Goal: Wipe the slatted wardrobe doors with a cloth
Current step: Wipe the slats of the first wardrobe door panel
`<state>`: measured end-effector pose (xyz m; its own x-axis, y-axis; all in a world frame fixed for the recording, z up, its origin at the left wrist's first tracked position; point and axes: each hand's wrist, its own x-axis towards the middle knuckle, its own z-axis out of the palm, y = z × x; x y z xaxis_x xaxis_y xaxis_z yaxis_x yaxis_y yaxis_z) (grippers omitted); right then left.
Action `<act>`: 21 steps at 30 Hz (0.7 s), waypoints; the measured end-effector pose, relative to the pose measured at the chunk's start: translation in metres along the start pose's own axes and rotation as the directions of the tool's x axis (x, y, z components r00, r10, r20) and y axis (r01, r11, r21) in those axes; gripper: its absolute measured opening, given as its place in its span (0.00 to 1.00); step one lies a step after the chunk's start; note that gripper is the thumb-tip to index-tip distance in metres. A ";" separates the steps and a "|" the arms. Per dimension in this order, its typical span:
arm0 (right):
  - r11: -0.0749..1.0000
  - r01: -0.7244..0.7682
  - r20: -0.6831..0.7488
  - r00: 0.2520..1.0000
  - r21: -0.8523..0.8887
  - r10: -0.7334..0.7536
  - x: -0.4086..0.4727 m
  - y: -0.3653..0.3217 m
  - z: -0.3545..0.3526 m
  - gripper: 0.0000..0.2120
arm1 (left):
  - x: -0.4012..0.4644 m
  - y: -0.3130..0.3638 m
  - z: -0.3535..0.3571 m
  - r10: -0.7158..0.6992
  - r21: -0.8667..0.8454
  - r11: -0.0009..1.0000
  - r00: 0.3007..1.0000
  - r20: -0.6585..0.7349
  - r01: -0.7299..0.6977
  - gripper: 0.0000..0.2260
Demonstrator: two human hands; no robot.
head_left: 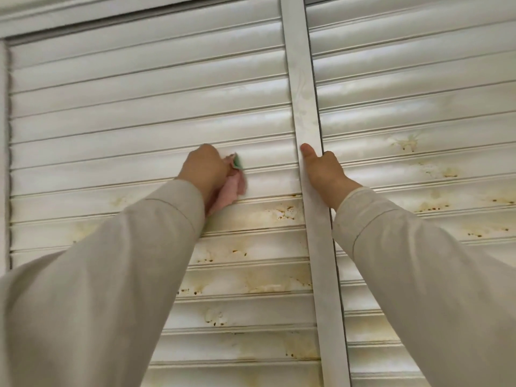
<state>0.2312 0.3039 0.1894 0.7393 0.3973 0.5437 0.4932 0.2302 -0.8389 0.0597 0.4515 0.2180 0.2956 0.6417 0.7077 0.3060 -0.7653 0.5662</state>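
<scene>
White moulded frame [83, 12] along top, narrow strip of it down left; soft even light

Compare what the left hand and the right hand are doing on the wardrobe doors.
The left hand grips a pink and green cloth against a slat; the right hand holds no cloth. The left hand is on the left door's slats; the right hand grips the centre stile, thumb up. Both wear pale long sleeves.

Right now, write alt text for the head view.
A person's left hand presses a pink and green cloth against a white slatted wardrobe door, while the right hand grips the vertical door edge. Yellow-brown stains mark the lower slats.
</scene>
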 end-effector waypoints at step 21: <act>0.944 -0.044 -0.369 0.925 -0.326 -0.084 -0.020 0.002 0.035 0.28 | -0.009 0.034 0.031 0.053 0.271 0.961 0.999 -0.011 -0.048 0.14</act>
<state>0.2015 0.3277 0.1757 0.8119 0.0201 0.5835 0.5827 -0.0902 -0.8077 0.0954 0.4214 0.2181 0.3014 0.5999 0.7411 0.5255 -0.7531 0.3959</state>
